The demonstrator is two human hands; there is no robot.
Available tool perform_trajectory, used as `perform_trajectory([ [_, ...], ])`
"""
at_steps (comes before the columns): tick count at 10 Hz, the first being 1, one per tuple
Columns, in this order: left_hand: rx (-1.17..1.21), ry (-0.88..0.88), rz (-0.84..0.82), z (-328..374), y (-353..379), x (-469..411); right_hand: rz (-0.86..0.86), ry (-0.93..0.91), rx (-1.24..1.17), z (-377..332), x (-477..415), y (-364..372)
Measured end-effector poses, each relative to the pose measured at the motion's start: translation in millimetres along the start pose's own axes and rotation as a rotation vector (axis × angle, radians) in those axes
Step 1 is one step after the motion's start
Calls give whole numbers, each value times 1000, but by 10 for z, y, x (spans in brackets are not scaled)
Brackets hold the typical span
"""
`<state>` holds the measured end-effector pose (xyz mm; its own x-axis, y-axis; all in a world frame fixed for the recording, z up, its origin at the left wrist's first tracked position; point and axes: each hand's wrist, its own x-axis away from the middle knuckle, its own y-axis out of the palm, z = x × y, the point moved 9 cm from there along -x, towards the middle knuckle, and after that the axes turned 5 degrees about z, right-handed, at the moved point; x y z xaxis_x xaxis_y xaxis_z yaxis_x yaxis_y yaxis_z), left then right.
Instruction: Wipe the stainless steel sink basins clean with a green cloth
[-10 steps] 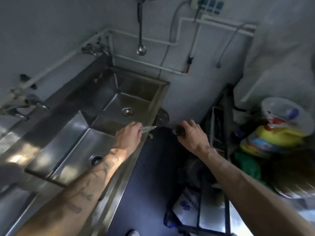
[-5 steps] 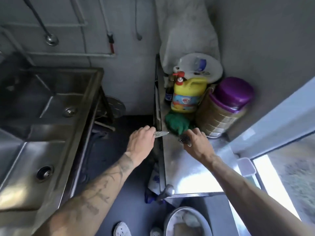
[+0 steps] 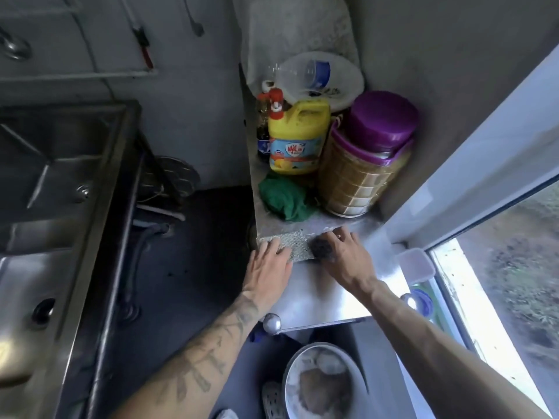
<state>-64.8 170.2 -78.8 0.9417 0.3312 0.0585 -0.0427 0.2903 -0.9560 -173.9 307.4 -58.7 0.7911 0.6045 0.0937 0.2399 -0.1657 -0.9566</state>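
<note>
The green cloth lies crumpled on a small steel shelf, just in front of a yellow detergent bottle. The steel double sink runs along the left, its near basin drain and far basin drain both visible. My left hand lies on a flat silver scouring pad at the shelf's left edge. My right hand curls its fingers around a dark wire scrubber beside the pad. Both hands are a hand's width in front of the cloth.
A yellow detergent bottle, a purple-lidded jar and a clear plastic container crowd the shelf's back. A small plastic box sits by the window. A bowl stands on the dark floor below.
The view swung right from the sink to the shelf. Both hands carried the pad and scrubber across and lowered them onto the shelf surface.
</note>
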Motion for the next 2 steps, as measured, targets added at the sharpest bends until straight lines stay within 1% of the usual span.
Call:
perform_trajectory([
  [1, 68, 17, -26, -29, -16, 40, 9, -15, 14, -50, 25, -5],
  [2, 86, 17, -23, -87, -156, 99, 66, 4, 59, -117, 83, -100],
])
